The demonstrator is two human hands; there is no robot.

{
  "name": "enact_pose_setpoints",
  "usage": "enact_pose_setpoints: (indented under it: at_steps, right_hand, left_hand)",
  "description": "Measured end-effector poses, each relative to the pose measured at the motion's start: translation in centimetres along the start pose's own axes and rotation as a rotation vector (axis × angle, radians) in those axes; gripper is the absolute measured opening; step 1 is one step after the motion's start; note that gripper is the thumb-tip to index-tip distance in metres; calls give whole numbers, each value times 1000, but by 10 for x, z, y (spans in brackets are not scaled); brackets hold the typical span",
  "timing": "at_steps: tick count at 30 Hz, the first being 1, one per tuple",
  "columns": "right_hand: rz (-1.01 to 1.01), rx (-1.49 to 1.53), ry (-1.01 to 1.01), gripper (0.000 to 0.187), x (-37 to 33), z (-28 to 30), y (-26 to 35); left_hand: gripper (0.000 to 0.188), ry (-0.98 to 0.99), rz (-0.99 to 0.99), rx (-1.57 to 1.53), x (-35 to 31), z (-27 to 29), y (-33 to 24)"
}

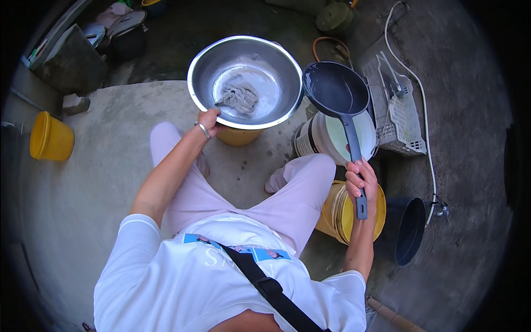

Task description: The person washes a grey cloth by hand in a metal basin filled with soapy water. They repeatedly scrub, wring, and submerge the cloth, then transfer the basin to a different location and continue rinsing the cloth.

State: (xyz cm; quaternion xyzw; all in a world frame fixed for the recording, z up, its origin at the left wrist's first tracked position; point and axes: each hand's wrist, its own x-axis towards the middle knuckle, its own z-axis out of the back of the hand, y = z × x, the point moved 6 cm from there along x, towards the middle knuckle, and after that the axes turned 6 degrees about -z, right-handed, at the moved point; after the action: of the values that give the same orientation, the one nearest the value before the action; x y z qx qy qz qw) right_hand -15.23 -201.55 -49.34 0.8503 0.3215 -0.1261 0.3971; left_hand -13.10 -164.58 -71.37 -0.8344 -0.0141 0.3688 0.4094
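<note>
My right hand (362, 180) is closed round the long handle of a black frying pan (334, 88), holding it up over a white bucket (347, 138). The pan's inside looks dark and wet in places. At the near left of a wide metal basin (276, 83), my left hand (210, 119) grips the rim. Inside the basin lies a crumpled grey cloth (240, 98), close to that hand. A yellow bucket (239, 136) shows under the basin. The fingertips of my left hand are partly hidden by the rim.
Right of my knee stand a yellow bucket (337, 213) and a black bucket (406, 232). A grey plastic crate (401, 119) leans by the wall, with a white hose (420, 88) beyond. Another yellow bucket (52, 137) sits far left, near a concrete block (75, 104).
</note>
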Motion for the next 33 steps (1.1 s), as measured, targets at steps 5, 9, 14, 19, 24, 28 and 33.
enact_pose_setpoints:
  at_steps: [5, 9, 14, 19, 24, 28, 33]
  right_hand:
    - [-6, -253, -117, 16, 14, -12, -4]
    - [4, -289, -116, 9, 17, -25, -4]
    - [12, -432, -178, 11, 22, -38, -6]
    - [50, -518, -182, 24, 27, -37, -10]
    - [22, -165, -106, 32, 31, -7, -14]
    - [55, 311, 56, 38, 32, 10, -19]
    - [136, 386, -29, 26, 41, 55, -13]
  left_hand:
    - [38, 22, -22, 1, 5, 3, 1]
    - [37, -10, -19, -21, 10, 7, 6]
    - [37, 14, -47, 7, 4, 1, 0]
    - [43, 44, -13, 10, 2, 2, 0]
    - [42, 60, -11, 23, -1, -1, 0]
    - [39, 108, 39, -16, 5, 6, 6]
    - [38, 140, 58, 2, 1, 5, 6]
